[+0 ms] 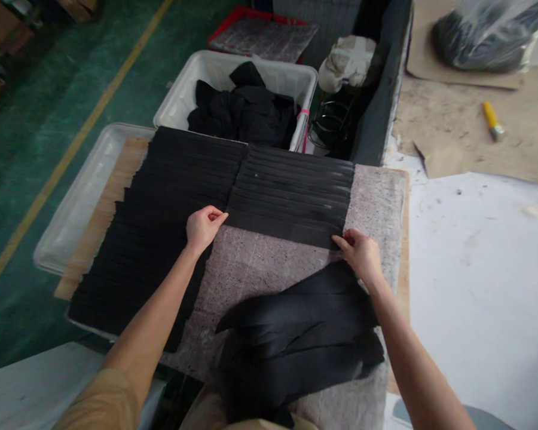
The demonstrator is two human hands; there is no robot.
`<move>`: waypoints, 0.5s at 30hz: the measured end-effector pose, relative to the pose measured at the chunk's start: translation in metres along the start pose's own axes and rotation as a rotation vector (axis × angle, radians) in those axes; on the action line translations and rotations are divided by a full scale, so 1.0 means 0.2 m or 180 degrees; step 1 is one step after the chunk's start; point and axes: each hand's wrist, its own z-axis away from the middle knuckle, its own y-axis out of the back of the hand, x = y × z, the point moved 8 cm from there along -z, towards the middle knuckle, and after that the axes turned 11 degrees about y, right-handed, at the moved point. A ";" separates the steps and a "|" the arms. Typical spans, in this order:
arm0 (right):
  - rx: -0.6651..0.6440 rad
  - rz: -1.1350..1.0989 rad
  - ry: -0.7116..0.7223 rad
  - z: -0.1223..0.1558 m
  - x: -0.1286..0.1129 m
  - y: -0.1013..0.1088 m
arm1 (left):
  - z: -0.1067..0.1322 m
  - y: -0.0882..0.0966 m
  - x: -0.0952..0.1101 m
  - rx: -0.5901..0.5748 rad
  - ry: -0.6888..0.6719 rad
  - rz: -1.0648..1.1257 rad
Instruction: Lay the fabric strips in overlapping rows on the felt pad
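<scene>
Overlapping black fabric strips [291, 191] lie in a neat row on a grey felt-covered board [251, 263]. A second, longer row of black strips [161, 221] runs down the board's left side. My left hand [202, 227] pinches the left end of the nearest strip [278, 230], fingers closed. My right hand [361, 254] pinches the right end of that same strip. A loose heap of black strips [296, 340] lies on the felt close to my body, just under my right wrist.
A white bin [179, 101] with black fabric pieces stands beyond the board. A red crate [233, 24] is behind it. A clear tray [80, 191] sits under the board's left. On the right lie white sheet, cardboard, a yellow-handled tool [492, 121] and a plastic bag [484, 36].
</scene>
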 end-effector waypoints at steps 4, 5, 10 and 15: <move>0.0018 0.0082 -0.0088 0.00 0.01 0.00 | 0.00 -0.01 0.00 0.0023 0.0025 -0.0061; 0.0015 0.0075 -0.0110 0.00 0.01 0.00 | 0.00 -0.01 0.00 0.0021 0.0029 -0.0062; -0.0072 0.0017 -0.0281 0.00 0.02 -0.01 | 0.00 -0.01 0.00 0.0046 0.0068 -0.0065; -0.0012 -0.0011 -0.0427 0.00 0.03 -0.02 | 0.00 -0.01 -0.02 0.0077 0.0045 -0.0032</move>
